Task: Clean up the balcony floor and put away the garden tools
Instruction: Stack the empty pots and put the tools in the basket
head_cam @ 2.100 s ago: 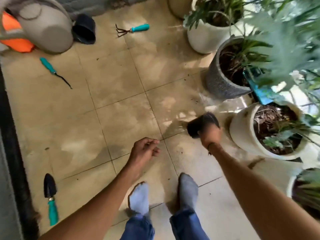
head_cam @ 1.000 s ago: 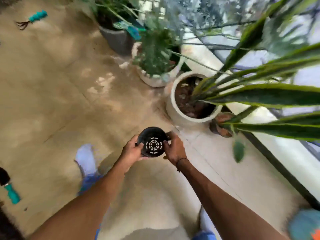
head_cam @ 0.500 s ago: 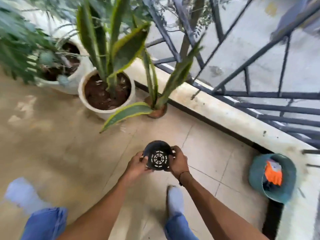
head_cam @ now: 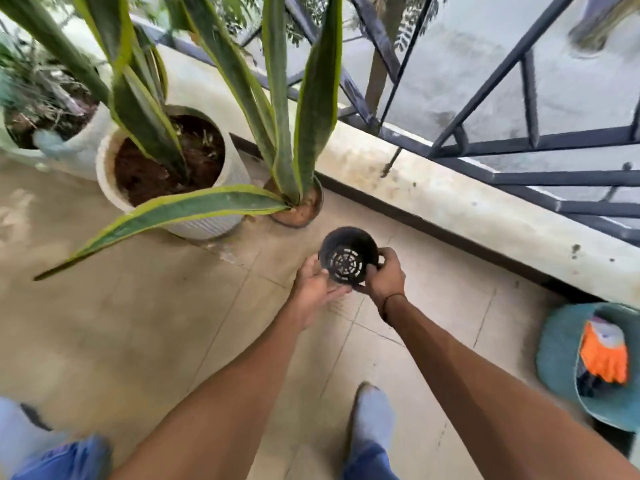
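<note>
Bare floor tiles (head_cam: 145,323) lay open to the left and near. Far left, a white planter (head_cam: 221,188) and a small brown pot (head_cam: 298,213) with long leaves (head_cam: 180,209) blocked passage. A kerb (head_cam: 467,209) and railing (head_cam: 519,147) closed the far right; a teal bucket (head_cam: 557,344) stood right.

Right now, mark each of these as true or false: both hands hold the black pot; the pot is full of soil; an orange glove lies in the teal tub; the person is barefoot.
1. Both hands, left hand and right hand, hold the black pot. True.
2. The pot is full of soil. False: it is empty, its slotted bottom showing.
3. An orange glove lies in the teal tub. True.
4. The person is barefoot. False: a grey sock shows.
</note>
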